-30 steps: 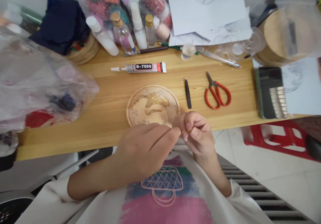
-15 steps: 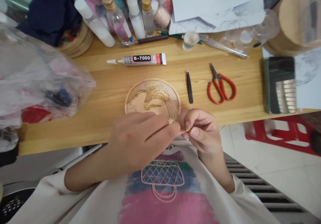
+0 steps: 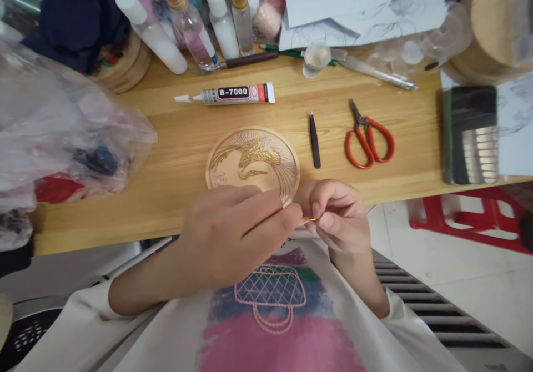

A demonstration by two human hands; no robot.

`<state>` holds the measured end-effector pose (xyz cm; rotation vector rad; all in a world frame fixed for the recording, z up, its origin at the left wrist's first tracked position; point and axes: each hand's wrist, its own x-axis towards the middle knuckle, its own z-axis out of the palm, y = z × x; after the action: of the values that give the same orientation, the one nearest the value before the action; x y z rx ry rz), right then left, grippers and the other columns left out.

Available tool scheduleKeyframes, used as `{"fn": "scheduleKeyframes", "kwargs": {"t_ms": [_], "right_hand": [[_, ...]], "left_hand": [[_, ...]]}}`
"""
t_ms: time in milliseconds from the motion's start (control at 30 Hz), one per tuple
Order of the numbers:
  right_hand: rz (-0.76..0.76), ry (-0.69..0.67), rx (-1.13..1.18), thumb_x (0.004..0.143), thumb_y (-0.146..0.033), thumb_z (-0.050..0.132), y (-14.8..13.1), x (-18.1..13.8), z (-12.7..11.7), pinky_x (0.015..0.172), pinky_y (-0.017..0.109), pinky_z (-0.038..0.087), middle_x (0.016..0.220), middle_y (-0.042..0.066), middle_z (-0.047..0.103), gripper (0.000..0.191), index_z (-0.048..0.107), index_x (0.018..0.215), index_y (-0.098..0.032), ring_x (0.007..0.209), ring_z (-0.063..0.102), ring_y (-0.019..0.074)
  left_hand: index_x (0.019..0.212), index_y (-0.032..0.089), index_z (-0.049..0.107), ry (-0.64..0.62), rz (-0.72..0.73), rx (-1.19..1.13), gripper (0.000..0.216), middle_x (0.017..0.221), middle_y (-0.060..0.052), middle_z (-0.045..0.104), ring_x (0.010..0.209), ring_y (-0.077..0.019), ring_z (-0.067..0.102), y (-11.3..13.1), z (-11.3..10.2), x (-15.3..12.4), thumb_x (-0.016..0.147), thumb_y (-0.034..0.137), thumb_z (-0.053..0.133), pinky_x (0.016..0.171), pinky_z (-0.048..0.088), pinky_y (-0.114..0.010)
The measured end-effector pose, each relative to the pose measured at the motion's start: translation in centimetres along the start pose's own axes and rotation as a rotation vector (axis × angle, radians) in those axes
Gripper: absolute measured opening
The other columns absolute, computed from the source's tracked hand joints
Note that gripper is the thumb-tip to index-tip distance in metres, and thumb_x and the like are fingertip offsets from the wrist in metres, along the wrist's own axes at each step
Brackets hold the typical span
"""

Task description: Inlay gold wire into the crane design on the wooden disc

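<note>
Closest to me is the person's white shirt (image 3: 166, 338), with a pink and blue patch and a bag drawn on it. Just above it are the two hands, close together near the front edge of the wooden desk (image 3: 166, 205). The right hand (image 3: 345, 219) pinches a thin gold strand (image 3: 312, 220) with its thumb and pointing finger. The left hand (image 3: 233, 233) has its back turned up, and its fingers reach to the other end of the strand. Its thumb is hidden, so I can't tell if it grips it. Past the left hand, a round wooden plate (image 3: 253, 166) lies flat on the desk, with a gold bird on it and its near edge partly covered by that hand. Black tweezers (image 3: 314, 140) lie just to the right of the plate, then cutters with red handles (image 3: 361, 121), and a dark phone (image 3: 470, 133) farther right. Behind the plate lies a glue tube (image 3: 237, 93) that says B-7000. Farther back are a tiny cup (image 3: 316, 61), some bottles (image 3: 194, 36) and white papers (image 3: 353, 0).
</note>
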<state>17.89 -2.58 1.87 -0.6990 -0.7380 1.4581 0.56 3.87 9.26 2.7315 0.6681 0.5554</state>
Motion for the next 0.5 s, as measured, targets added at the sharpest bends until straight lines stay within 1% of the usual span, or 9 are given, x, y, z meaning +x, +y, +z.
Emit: {"fn": "scheduleKeyframes", "kwargs": {"t_ms": [133,267,400,500], "right_hand": [[0.016,0.016,-0.013,0.082,-0.03,0.077,-0.02,-0.04,0.08,0.056,0.025,0.048,0.063,-0.003,0.06,0.009,0.07,0.08,-0.024,0.054,0.052,0.0098],[-0.01,0.023,-0.024,0.081,-0.03,0.077,0.13,-0.13,0.03,0.057,0.025,0.048,0.063,-0.003,0.059,0.009,0.07,0.08,-0.024,0.054,0.051,0.0098],[-0.011,0.009,-0.01,0.083,-0.03,0.075,0.26,-0.24,-0.1,0.058,0.025,0.048,0.065,-0.003,0.058,0.007,0.071,0.081,-0.025,0.055,0.051,0.01],[-0.005,0.009,0.006,0.081,-0.031,0.077,0.24,-0.29,-0.08,0.058,0.025,0.047,0.064,-0.004,0.057,0.01,0.069,0.078,-0.025,0.056,0.051,0.0098]], "left_hand": [[0.094,0.022,0.063,-0.013,-0.003,0.014,0.022,0.073,0.003,0.07,0.064,-0.0116,0.065,0.05,-0.09,0.17,0.101,0.016,0.044,0.059,0.051,-0.023],[0.092,0.026,0.064,-0.019,-0.009,0.019,0.025,0.07,0.005,0.068,0.063,-0.0105,0.064,0.07,-0.27,0.25,0.101,0.018,0.042,0.059,0.052,-0.021],[0.092,0.027,0.063,-0.009,0.012,0.025,0.024,0.068,0.006,0.068,0.062,-0.0101,0.064,0.09,-0.3,0.24,0.101,0.017,0.043,0.059,0.052,-0.021],[0.091,0.028,0.062,0.001,0.015,0.008,0.022,0.067,0.007,0.066,0.062,-0.01,0.064,0.14,-0.23,0.2,0.1,0.017,0.044,0.06,0.053,-0.021]]}}
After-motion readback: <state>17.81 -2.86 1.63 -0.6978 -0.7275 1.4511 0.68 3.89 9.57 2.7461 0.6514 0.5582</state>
